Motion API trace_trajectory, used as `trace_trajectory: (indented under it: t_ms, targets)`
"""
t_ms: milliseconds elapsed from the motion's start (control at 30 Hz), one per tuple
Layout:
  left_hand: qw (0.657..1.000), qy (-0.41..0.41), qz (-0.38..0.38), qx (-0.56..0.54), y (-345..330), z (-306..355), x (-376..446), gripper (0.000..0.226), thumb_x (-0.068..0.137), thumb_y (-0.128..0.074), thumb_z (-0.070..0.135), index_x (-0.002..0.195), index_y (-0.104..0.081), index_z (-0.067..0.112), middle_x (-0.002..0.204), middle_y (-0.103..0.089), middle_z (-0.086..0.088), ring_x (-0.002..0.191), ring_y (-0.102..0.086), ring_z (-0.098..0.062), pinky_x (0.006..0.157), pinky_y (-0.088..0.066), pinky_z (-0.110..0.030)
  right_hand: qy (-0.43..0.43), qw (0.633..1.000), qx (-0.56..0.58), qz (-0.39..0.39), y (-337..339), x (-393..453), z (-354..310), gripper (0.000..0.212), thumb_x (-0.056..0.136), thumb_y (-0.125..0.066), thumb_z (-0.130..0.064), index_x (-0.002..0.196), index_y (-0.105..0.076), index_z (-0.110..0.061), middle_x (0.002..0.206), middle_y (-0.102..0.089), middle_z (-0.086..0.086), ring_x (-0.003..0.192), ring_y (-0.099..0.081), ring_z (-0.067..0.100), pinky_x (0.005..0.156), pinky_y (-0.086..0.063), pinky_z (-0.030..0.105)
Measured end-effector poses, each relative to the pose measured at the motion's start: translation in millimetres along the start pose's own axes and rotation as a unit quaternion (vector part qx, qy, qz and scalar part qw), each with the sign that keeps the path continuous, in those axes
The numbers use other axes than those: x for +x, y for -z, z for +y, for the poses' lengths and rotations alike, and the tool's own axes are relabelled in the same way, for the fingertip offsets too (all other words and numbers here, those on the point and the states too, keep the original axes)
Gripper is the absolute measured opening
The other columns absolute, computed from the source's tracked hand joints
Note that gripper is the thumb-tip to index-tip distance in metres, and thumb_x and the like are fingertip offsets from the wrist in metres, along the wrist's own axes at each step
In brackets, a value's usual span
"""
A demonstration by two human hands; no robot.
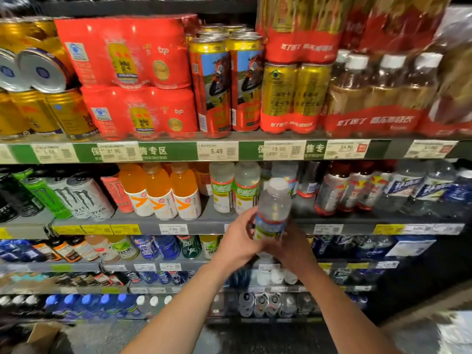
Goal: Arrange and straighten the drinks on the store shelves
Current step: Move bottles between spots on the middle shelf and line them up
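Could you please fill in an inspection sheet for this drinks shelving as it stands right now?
Surface: grey shelf with a bare gap behind the held bottle.
Job's things: clear bottle held upright in front of the shelf edge; orange bottles and green-label bottles standing in rows.
Clutter: cardboard box on the floor.
Grippers: left hand and right hand both grip the bottle's lower half.
Cables: nothing seen.
Surroundings: price tags along shelf edges.
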State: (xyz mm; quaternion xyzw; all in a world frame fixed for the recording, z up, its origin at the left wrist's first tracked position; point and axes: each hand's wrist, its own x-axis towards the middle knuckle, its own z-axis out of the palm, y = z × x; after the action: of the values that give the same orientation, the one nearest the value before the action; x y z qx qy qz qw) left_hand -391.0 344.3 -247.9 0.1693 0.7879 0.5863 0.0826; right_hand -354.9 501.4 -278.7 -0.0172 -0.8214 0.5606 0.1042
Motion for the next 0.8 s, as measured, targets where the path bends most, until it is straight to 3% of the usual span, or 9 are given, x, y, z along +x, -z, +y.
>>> trace_trajectory:
  t_ms: [67,133,200,267,400,533,633,733,800]
  targets:
    - [0.996,-0.041,0.029,0.075,3.9,1.3,4.6,0.062,0.072,-0.088,0.040,0.124,-0.054,0.038,0.116,-0.056,0.030,0.109,-0.048,0.023,0.092,-0.036,-0.002,0.000,0.999,0.006,0.043,19.3,-2.0,9.2,0.072,0.066,-0.090,-0.048,0.127,-0.055,-0.037,0.118,-0.068,-0.022,0.109,-0.065,-0.002,0.088,-0.053,0.018]
    - [0.982,-0.037,0.173,0.071,9.5,-1.7,12.1,0.067,0.073,-0.085,0.048,0.130,-0.053,0.030,0.123,-0.053,0.019,0.117,-0.048,0.012,0.101,-0.036,-0.009,0.005,0.994,0.026,0.106,34.6,-2.9,13.8,0.071,0.067,-0.089,-0.043,0.129,-0.054,-0.036,0.115,-0.066,-0.030,0.108,-0.063,-0.007,0.086,-0.051,0.011]
    - [0.957,0.018,0.284,0.063,13.6,-4.3,22.4,0.092,0.070,-0.086,0.050,0.144,-0.042,0.018,0.139,-0.048,0.002,0.132,-0.043,-0.010,0.113,-0.035,-0.026,0.007,0.985,0.052,0.167,44.1,0.8,16.1,0.074,0.066,-0.087,-0.046,0.130,-0.053,-0.031,0.113,-0.067,-0.030,0.105,-0.065,-0.005,0.086,-0.053,0.017]
    - [0.952,0.058,0.291,0.079,14.7,-6.7,36.5,0.113,0.066,-0.091,0.045,0.154,-0.029,0.010,0.151,-0.038,-0.008,0.143,-0.034,-0.022,0.120,-0.030,-0.039,0.011,0.977,0.058,0.204,51.1,10.9,15.7,0.073,0.066,-0.085,-0.048,0.129,-0.054,-0.028,0.115,-0.069,-0.018,0.107,-0.066,0.004,0.087,-0.055,0.028]
    - [0.953,0.086,0.281,0.076,12.7,-12.1,59.7,0.129,0.060,-0.096,0.038,0.158,-0.016,0.008,0.159,-0.031,-0.009,0.148,-0.028,-0.024,0.122,-0.027,-0.040,0.009,0.974,0.006,0.228,59.4,38.9,16.5,0.069,0.067,-0.086,-0.038,0.126,-0.052,-0.025,0.119,-0.060,-0.004,0.107,-0.060,0.012,0.086,-0.048,0.030]
    - [0.942,0.088,0.313,0.088,6.5,-18.3,65.3,0.127,0.058,-0.095,0.044,0.155,-0.023,0.008,0.153,-0.039,-0.010,0.143,-0.036,-0.026,0.117,-0.034,-0.042,0.023,0.974,-0.047,0.223,56.2,58.1,31.0,0.058,0.067,-0.089,-0.029,0.109,-0.051,-0.017,0.105,-0.058,0.005,0.095,-0.058,0.023,0.081,-0.048,0.033]
    - [0.936,0.079,0.330,0.094,1.8,-20.1,65.2,0.125,0.056,-0.096,0.045,0.154,-0.026,0.009,0.148,-0.043,-0.009,0.139,-0.040,-0.026,0.115,-0.036,-0.039,0.034,0.973,-0.071,0.217,52.5,68.4,40.9,0.061,0.066,-0.090,-0.022,0.116,-0.054,-0.013,0.105,-0.062,0.006,0.096,-0.062,0.022,0.082,-0.052,0.031]
    - [0.935,0.079,0.332,0.092,-0.7,-20.7,66.9,0.125,0.056,-0.096,0.046,0.153,-0.027,0.010,0.147,-0.043,-0.010,0.139,-0.041,-0.027,0.116,-0.037,-0.044,0.011,0.974,-0.049,0.219,51.6,75.0,44.3,0.064,0.066,-0.090,-0.019,0.120,-0.055,-0.014,0.109,-0.067,0.005,0.098,-0.066,0.020,0.087,-0.056,0.038]
    - [0.935,0.083,0.333,0.088,-3.5,-20.4,67.2,0.126,0.056,-0.096,0.046,0.154,-0.025,0.010,0.149,-0.042,-0.010,0.141,-0.038,-0.027,0.117,-0.035,-0.045,0.009,0.978,-0.045,0.205,53.0,79.8,46.1,0.062,0.066,-0.089,-0.016,0.119,-0.055,-0.018,0.108,-0.068,0.000,0.096,-0.066,0.014,0.087,-0.055,0.033]
